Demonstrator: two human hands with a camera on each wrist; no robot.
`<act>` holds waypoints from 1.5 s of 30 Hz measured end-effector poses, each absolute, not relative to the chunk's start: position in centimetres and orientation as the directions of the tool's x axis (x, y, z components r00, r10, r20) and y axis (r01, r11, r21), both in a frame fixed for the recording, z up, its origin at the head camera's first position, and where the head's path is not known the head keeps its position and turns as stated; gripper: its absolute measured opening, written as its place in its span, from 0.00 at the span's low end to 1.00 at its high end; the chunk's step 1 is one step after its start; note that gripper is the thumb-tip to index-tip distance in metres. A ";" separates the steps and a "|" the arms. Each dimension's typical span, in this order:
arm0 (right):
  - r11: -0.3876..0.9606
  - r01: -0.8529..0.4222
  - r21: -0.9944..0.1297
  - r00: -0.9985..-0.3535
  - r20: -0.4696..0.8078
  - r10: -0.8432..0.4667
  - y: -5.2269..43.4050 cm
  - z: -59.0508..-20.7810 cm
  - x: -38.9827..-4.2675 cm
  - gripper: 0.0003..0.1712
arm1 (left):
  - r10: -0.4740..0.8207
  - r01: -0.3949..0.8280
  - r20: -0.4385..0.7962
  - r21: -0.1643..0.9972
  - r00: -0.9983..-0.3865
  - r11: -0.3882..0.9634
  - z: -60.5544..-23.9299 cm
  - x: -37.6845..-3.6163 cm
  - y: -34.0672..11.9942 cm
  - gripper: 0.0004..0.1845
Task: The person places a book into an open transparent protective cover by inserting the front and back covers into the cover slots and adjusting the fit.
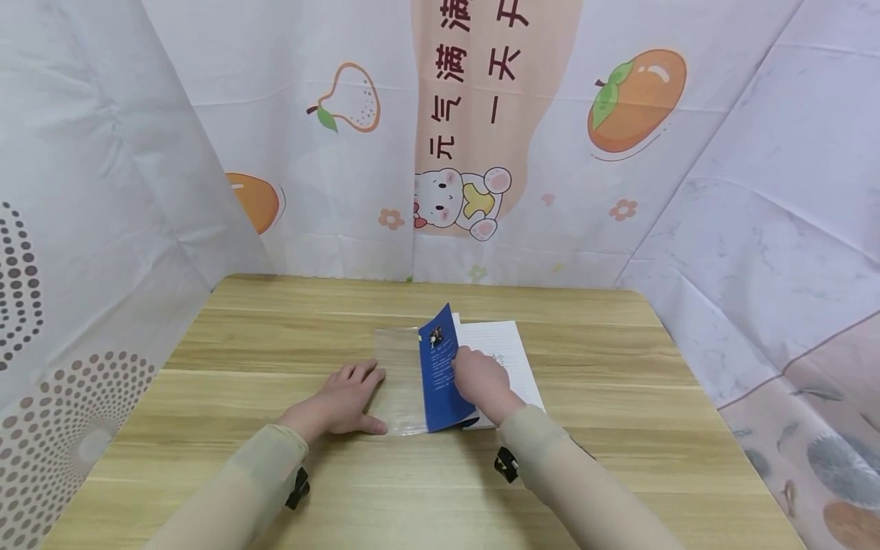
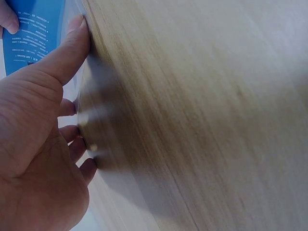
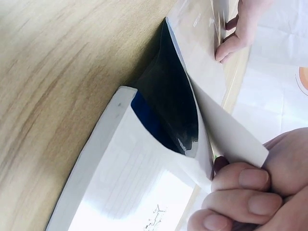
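A book with white pages (image 1: 509, 344) lies open at the middle of the wooden table, its blue cover (image 1: 437, 382) lifted and slanting. My right hand (image 1: 483, 380) pinches the edge of this cover between thumb and curled fingers. Clear plastic film (image 1: 399, 389) extends left from under the blue cover and lies flat. On the film's left edge rests my left hand (image 1: 347, 397), fingers spread and thumb toward me. In the right wrist view a dark fold (image 3: 168, 91) gapes between the cover and the page block (image 3: 110, 159).
The wood-grain table (image 1: 605, 458) has a printed white curtain (image 1: 275, 122) behind it and more cloth at both sides. Black straps (image 1: 506, 464) sit at the wrists. Handwriting (image 3: 155, 217) marks the top page.
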State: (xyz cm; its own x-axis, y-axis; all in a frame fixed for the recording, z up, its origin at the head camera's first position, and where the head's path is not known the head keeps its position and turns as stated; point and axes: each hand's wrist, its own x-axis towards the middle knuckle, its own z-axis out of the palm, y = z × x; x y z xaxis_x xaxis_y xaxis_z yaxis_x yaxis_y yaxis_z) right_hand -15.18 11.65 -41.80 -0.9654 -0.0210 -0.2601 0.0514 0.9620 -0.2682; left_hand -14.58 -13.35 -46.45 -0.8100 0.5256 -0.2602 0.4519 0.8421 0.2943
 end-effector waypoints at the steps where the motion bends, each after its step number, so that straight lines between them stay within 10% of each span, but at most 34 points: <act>1: 0.962 0.049 -0.267 -0.966 -0.259 -0.023 11.6 -41.8 -15.2 0.15 | 0.527 0.453 -0.259 0.296 -0.809 0.841 -46.4 -14.6 -13.4 0.52; 45: 0.979 0.013 -0.201 -0.973 -0.229 -0.034 11.0 -41.8 -15.0 0.11 | 0.524 0.443 -0.257 0.312 -0.812 0.841 -46.1 -14.4 -13.4 0.52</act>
